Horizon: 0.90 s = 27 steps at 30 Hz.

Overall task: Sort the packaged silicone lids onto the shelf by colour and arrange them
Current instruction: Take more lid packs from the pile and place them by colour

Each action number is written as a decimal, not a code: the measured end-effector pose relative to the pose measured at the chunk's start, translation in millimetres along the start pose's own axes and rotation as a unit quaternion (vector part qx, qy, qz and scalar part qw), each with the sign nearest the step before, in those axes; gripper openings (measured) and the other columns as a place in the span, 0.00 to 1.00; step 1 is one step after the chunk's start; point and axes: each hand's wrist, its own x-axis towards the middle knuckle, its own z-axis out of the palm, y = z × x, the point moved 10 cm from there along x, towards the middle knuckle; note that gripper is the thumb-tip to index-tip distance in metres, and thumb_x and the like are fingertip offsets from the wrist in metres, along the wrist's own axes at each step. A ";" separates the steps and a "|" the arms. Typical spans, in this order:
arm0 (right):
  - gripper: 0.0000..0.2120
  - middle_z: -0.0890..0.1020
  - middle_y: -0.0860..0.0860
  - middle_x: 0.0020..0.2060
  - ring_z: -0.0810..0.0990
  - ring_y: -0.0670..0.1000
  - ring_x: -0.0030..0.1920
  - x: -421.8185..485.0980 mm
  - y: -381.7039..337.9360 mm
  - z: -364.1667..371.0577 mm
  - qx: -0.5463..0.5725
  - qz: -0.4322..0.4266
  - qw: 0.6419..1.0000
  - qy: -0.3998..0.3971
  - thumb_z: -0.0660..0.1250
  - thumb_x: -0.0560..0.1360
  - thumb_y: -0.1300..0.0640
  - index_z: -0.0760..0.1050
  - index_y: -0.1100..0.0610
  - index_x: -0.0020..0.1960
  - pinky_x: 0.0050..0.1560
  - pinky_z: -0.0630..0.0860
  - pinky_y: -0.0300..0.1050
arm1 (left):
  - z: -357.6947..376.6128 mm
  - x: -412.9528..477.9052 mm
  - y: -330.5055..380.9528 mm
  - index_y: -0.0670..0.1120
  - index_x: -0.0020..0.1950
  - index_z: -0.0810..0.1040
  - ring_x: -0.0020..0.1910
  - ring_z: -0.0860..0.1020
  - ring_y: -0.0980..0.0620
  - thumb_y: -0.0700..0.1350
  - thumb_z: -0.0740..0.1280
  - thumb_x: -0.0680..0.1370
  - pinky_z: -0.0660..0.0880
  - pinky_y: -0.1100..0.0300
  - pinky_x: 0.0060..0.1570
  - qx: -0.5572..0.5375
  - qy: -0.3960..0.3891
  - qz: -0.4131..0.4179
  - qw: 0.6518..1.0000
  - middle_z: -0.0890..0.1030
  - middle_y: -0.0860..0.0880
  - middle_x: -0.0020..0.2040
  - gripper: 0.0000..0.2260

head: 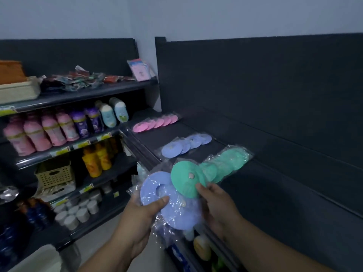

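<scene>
On the dark shelf [255, 193] lie three rows of packaged silicone lids: pink lids [155, 122] at the far left, blue lids [184, 144] in the middle, green lids [225, 163] nearest. My left hand [143, 216] grips a bunch of blue packaged lids [172, 209] in crinkled plastic, thumb on top. My right hand [214, 201] pinches a single green packaged lid [184, 179], held tilted at the near end of the green row, just above the shelf's front edge.
A second shelving unit stands at the left with pink, purple and pale blue bottles [64, 126], orange bottles [96, 160], a beige basket [55, 173] and white jars [78, 211]. The dark shelf's right part is bare. More goods sit below its front edge.
</scene>
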 end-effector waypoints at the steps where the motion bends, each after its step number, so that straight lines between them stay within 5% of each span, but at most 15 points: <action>1: 0.10 0.81 0.66 0.52 0.80 0.59 0.46 8.1 -3.3 -0.2 0.016 -0.006 1.000 0.022 0.67 0.77 0.60 0.74 0.66 0.54 0.56 0.75 0.64 | 1.7 14.5 1.1 0.42 0.61 0.76 0.50 0.82 0.36 0.31 0.68 0.72 0.78 0.39 0.53 0.003 -0.021 -0.009 1.000 0.83 0.38 0.52 0.18; 6: 0.09 0.84 0.61 0.45 0.83 0.56 0.39 30.5 -17.0 -0.5 0.095 -0.027 0.991 0.093 0.65 0.77 0.58 0.77 0.63 0.54 0.45 0.80 0.53 | 17.9 78.4 11.6 0.43 0.61 0.77 0.52 0.81 0.36 0.31 0.73 0.68 0.77 0.38 0.53 0.024 -0.121 -0.037 0.992 0.82 0.38 0.54 0.22; 12: 0.05 0.75 0.51 0.28 0.74 0.52 0.31 26.1 -34.3 -62.7 0.139 -0.067 0.961 0.228 0.65 0.78 0.56 0.74 0.56 0.44 0.36 0.74 0.45 | 62.3 119.8 -0.6 0.44 0.57 0.78 0.49 0.83 0.44 0.30 0.68 0.72 0.81 0.50 0.44 0.050 -0.201 -0.049 0.977 0.85 0.44 0.50 0.16; 16: 0.03 0.82 0.52 0.34 0.81 0.48 0.33 13.2 -45.6 -122.7 0.147 -0.069 0.939 0.304 0.64 0.79 0.58 0.74 0.57 0.51 0.42 0.80 0.46 | 94.7 136.3 -13.7 0.46 0.56 0.79 0.50 0.83 0.43 0.31 0.68 0.73 0.79 0.45 0.49 0.049 -0.222 -0.060 0.972 0.84 0.44 0.52 0.15; 20: 0.02 0.79 0.55 0.36 0.78 0.49 0.33 13.6 -55.4 -186.2 0.086 -0.041 0.917 0.387 0.63 0.79 0.59 0.71 0.58 0.51 0.33 0.76 0.41 | 129.9 154.5 -15.7 0.45 0.59 0.77 0.49 0.83 0.45 0.31 0.67 0.74 0.81 0.49 0.46 0.049 -0.227 -0.042 0.972 0.84 0.45 0.52 0.16; 27: 0.07 0.80 0.58 0.39 0.79 0.50 0.31 51.9 -73.1 -251.9 -0.084 0.009 0.914 0.398 0.65 0.78 0.62 0.72 0.60 0.56 0.26 0.75 0.41 | 172.0 191.3 -32.1 0.44 0.62 0.75 0.51 0.83 0.44 0.32 0.68 0.73 0.81 0.50 0.45 0.044 -0.211 -0.038 0.976 0.84 0.45 0.54 0.19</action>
